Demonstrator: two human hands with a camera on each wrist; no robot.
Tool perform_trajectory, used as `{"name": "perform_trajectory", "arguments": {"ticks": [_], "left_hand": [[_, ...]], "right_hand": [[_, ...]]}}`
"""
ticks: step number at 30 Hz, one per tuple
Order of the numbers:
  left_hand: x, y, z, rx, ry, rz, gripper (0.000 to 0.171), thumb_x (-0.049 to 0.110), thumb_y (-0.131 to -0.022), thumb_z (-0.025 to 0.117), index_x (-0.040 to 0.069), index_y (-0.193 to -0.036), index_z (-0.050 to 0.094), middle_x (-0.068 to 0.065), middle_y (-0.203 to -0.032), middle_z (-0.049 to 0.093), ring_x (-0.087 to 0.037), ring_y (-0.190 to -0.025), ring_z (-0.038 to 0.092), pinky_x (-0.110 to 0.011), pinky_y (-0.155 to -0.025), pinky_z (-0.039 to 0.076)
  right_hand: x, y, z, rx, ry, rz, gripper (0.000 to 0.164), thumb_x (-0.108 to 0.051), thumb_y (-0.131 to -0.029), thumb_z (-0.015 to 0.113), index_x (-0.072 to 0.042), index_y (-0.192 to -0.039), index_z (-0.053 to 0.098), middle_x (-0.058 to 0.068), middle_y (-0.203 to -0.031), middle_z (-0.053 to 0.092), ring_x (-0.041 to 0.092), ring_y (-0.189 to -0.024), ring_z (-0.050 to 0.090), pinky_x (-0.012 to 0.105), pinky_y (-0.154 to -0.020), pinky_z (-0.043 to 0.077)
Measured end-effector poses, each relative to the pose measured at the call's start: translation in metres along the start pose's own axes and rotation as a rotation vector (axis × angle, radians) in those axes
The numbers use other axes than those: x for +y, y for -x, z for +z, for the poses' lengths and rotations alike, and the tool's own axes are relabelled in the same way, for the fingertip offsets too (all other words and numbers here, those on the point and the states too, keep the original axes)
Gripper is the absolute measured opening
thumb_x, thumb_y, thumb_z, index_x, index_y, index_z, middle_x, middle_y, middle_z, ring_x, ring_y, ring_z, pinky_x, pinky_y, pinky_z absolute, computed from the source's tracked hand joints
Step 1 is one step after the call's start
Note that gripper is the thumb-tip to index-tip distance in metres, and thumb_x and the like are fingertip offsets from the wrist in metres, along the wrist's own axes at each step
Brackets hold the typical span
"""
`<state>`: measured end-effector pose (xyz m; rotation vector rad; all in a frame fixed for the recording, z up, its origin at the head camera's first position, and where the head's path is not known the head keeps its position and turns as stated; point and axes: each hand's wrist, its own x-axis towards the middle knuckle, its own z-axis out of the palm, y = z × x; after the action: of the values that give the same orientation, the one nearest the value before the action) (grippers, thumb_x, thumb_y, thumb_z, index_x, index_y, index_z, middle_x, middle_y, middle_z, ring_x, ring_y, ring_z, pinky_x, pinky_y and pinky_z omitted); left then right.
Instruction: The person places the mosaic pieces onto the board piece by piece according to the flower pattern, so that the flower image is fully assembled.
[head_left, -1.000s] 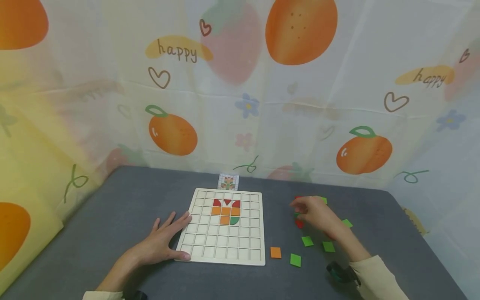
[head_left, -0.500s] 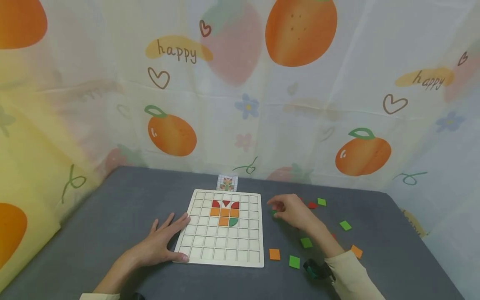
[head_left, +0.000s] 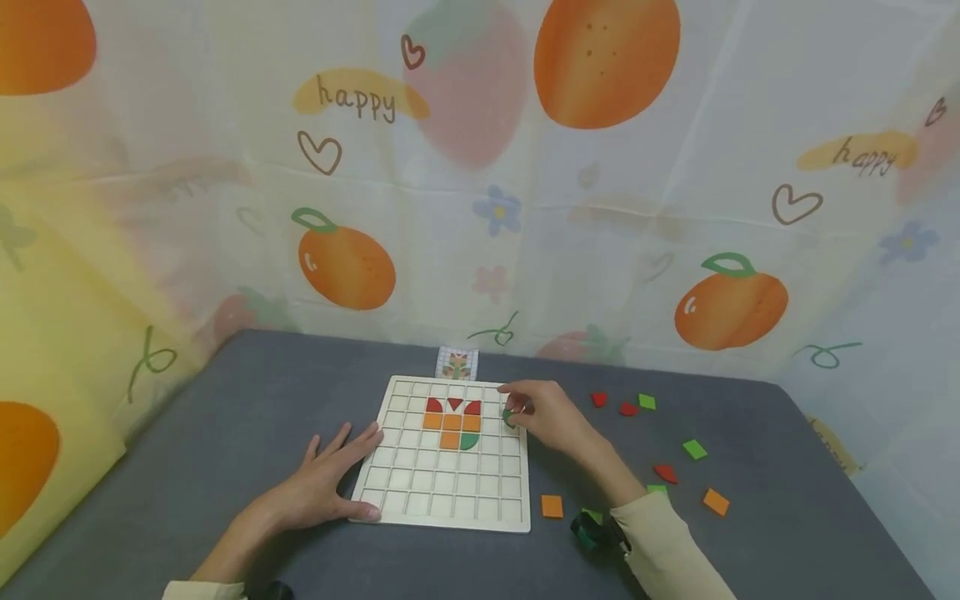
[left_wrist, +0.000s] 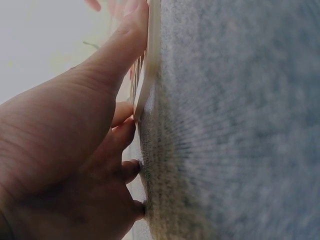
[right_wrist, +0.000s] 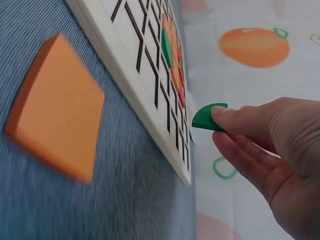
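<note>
A white grid board (head_left: 442, 504) lies on the dark table, with red, orange and green tiles set in its upper middle squares. My left hand (head_left: 322, 483) rests at the board's left edge, fingers spread, the thumb on its near left corner. In the left wrist view the thumb (left_wrist: 117, 47) lies along the board's side. My right hand (head_left: 551, 417) pinches a green quarter-round tile (right_wrist: 210, 117) between thumb and fingers, over the board's right edge. On the board, a similar green quarter-round tile (head_left: 469, 441) sits beside an orange square (head_left: 450, 440).
A small pattern card (head_left: 457, 363) lies behind the board. Right of the board are an orange tile (head_left: 552, 507), another orange tile (head_left: 716, 502), several red pieces such as one red tile (head_left: 665, 474), and green squares, one green square (head_left: 694, 450) among them. A printed curtain (head_left: 450, 217) hangs behind.
My right hand has moved left from the loose tiles to the board's right edge, carrying the green quarter-round tile. My left hand has stayed at the board's left edge.
</note>
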<state>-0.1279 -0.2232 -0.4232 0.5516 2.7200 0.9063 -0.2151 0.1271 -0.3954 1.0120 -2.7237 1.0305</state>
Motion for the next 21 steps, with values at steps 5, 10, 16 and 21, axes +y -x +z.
{"name": "perform_trajectory", "arguments": {"ticks": [5,10,16,21], "left_hand": [[0.001,0.001,-0.001,0.007,0.000,0.009,0.109,0.053,-0.067,0.083,0.008,-0.153,0.033,-0.016,-0.160,0.025,-0.052,-0.144,0.007,-0.073,-0.104,-0.006],[0.000,0.001,-0.001,0.014,0.007,0.012,0.108,0.052,-0.067,0.083,0.008,-0.153,0.034,-0.016,-0.160,0.025,-0.053,-0.144,0.007,-0.073,-0.104,-0.006],[0.001,0.000,-0.001,0.010,0.008,0.011,0.108,0.053,-0.067,0.082,0.009,-0.153,0.034,-0.016,-0.160,0.025,-0.053,-0.144,0.007,-0.073,-0.104,-0.006],[0.003,0.000,-0.001,0.006,0.003,0.006,0.108,0.053,-0.067,0.082,0.008,-0.153,0.034,-0.016,-0.160,0.025,-0.053,-0.144,0.007,-0.073,-0.104,-0.005]], "right_hand": [[-0.007,-0.009,0.009,-0.030,-0.108,0.013,0.039,0.004,-0.084,0.073,0.004,-0.121,0.065,0.004,-0.088,0.066,0.017,-0.084,0.063,0.024,-0.073,0.055],[-0.013,-0.020,0.019,-0.042,-0.161,0.007,0.036,0.003,-0.083,0.074,0.002,-0.119,0.067,0.005,-0.091,0.068,0.017,-0.085,0.064,0.023,-0.073,0.054],[-0.022,-0.029,0.030,-0.095,-0.203,-0.015,0.031,0.003,-0.084,0.074,0.000,-0.114,0.070,0.006,-0.091,0.069,0.015,-0.085,0.062,0.024,-0.074,0.053],[-0.034,-0.036,0.041,-0.144,-0.198,-0.025,0.031,0.000,-0.083,0.076,-0.001,-0.114,0.070,0.005,-0.093,0.070,0.012,-0.085,0.063,0.023,-0.074,0.052]]}}
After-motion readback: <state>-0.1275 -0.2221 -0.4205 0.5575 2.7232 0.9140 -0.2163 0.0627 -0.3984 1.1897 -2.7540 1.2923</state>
